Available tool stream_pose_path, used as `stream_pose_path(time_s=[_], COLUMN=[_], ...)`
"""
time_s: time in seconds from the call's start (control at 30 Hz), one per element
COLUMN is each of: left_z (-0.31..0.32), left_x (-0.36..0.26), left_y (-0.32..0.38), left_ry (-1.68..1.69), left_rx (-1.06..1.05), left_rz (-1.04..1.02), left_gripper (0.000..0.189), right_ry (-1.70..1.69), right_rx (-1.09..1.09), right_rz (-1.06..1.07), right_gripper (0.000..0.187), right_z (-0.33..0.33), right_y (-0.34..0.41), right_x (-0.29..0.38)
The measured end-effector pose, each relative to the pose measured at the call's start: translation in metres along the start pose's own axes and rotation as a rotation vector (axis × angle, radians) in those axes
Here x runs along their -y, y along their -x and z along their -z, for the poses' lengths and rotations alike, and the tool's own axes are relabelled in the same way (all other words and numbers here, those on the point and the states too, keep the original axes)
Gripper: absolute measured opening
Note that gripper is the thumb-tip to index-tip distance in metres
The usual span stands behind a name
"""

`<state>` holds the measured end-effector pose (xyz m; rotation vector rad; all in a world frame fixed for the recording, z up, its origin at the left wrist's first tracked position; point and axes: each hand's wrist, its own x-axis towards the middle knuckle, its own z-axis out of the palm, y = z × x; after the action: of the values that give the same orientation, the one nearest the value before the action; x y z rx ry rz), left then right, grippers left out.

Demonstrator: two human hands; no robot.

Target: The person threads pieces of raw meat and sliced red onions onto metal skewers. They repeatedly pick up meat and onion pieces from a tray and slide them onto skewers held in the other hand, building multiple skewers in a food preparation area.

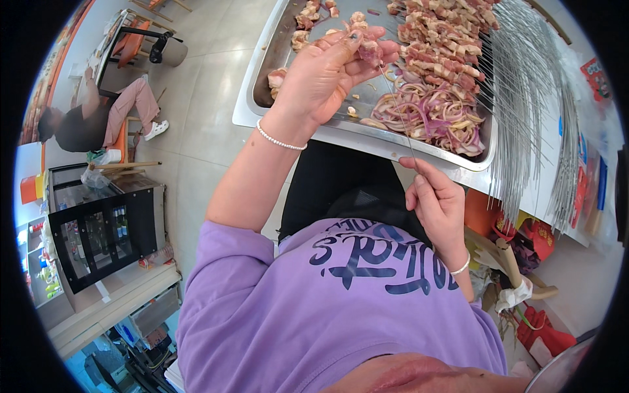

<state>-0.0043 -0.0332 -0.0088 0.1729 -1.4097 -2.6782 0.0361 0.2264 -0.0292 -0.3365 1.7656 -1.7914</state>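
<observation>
Over the near left part of a steel tray [314,128], my left hand [334,64] holds a chunk of raw meat [370,53] between thumb and fingers. A thin metal skewer [397,109] runs from that chunk down to my right hand [436,196], which pinches its lower length just outside the tray's near edge. Loose meat pieces [278,78] lie along the tray's left side. Rows of threaded meat [440,46] fill its right part, above a heap of sliced red onion [432,115].
Many bare metal skewers [521,113] lie along the tray's right side. Bags and wooden chair legs [511,263] stand below at right. Farther left, a person [88,120] sits at a table, near a glass-fronted drinks cabinet [98,231].
</observation>
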Motion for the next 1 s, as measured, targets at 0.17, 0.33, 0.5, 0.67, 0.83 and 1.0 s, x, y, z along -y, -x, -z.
stream_pose_path(time_s=[0.17,0.33,0.5,0.67,0.83,1.0], left_z=[-0.006,-0.003,0.001,0.005,0.002,0.002], left_x=[0.001,0.0,-0.009,-0.012,-0.016,-0.015], left_y=[-0.001,-0.003,-0.003,-0.002,-0.002,-0.003], left_ry=[0.026,0.012,-0.082,-0.16,-0.141,-0.193], left_rx=[-0.081,-0.073,-0.031,0.098,0.066,0.047], left_rz=[-0.04,-0.044,-0.004,0.038,0.05,0.017], left_gripper=[0.036,0.029,0.025,0.031,0.035,0.036], right_ry=[0.023,0.044,0.056,0.061,0.013,-0.024], right_rx=[0.021,0.014,0.007,0.034,0.047,0.058], right_rz=[0.013,0.033,0.016,0.033,0.061,0.099], right_gripper=[0.029,0.029,0.028,0.028,0.029,0.029], right_z=[0.003,0.005,0.009,0.013,0.018,0.019], right_y=[0.0,-0.001,-0.004,-0.008,-0.008,-0.009], right_x=[-0.001,-0.005,-0.005,-0.009,-0.009,-0.017])
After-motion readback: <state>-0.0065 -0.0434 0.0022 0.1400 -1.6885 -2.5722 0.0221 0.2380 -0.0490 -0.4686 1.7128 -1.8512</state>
